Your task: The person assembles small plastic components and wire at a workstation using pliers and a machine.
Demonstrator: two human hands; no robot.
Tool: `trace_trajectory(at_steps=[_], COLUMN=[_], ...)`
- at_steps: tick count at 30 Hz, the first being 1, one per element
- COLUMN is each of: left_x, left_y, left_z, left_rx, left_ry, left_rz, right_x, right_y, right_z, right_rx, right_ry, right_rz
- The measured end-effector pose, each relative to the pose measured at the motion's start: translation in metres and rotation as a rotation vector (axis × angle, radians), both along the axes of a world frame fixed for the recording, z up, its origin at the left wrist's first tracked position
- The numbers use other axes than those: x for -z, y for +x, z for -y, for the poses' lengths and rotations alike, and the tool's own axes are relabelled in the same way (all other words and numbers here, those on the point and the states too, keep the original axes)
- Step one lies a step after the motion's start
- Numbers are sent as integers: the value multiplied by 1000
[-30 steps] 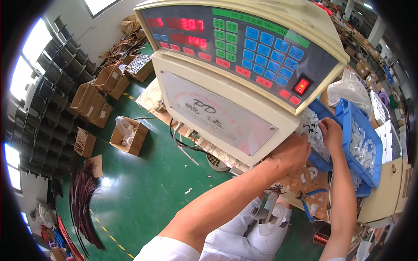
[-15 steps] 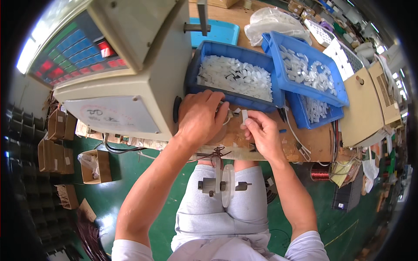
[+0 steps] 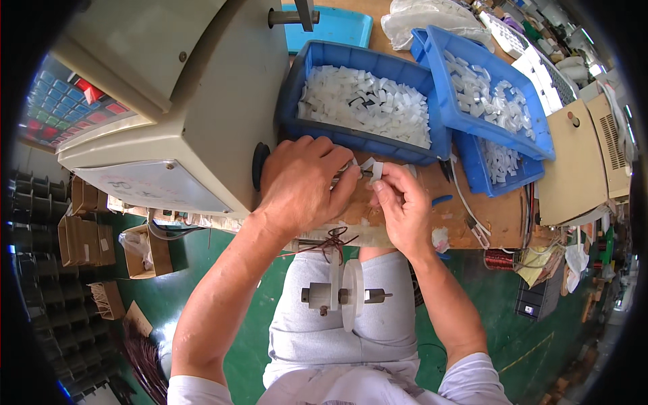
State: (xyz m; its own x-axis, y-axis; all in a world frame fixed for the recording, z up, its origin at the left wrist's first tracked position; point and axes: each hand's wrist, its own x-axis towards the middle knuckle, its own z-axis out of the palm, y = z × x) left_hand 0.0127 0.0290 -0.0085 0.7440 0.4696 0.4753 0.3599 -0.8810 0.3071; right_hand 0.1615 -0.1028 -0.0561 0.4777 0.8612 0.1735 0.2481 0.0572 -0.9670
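- A second earlier my right grip (image 3: 407, 209) was at the blue bin (image 3: 358, 138); now it was out in front of the bin, at the centre of the frame, thumb and forefinger pinching a small white piece (image 3: 377, 171).
- Half a second earlier that white piece stood farther from my left grip (image 3: 304, 179); since then the gap had narrowed, and the piece was right beside a dark metal part (image 3: 366, 173); whether they touched, I could not tell.
- My left grip lay left of centre, beside the machine (image 3: 223, 115), fingers curled inward; what it pinched, if anything, was hidden.
- I judged the picking-up done; piece and metal part were being brought together above the desk (image 3: 503, 216).
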Motion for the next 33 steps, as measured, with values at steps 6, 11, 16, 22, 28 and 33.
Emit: trace_trajectory(at_steps=[6,11,16,22,28,33], left_x=[2,1,1,3,6,6], left_y=[4,3,4,2,6,1], left_z=[0,0,1,0,-1,-1], left_rx=[-23,-25,-7,18,17,-3], left_ry=[-1,-9,-15,-19,3,18], left_rz=[9,-9,-1,15,63,57], right_x=[4,4,7,-3,5,6], right_y=[2,-8,-9,-4,13,5], right_z=[-2,-10,-10,-8,42,65], right_rx=[12,19,36,-37,-84,-273], right_ry=[-10,40,57,18,-269,-549], right_rz=[46,39,26,20,-68,-190])
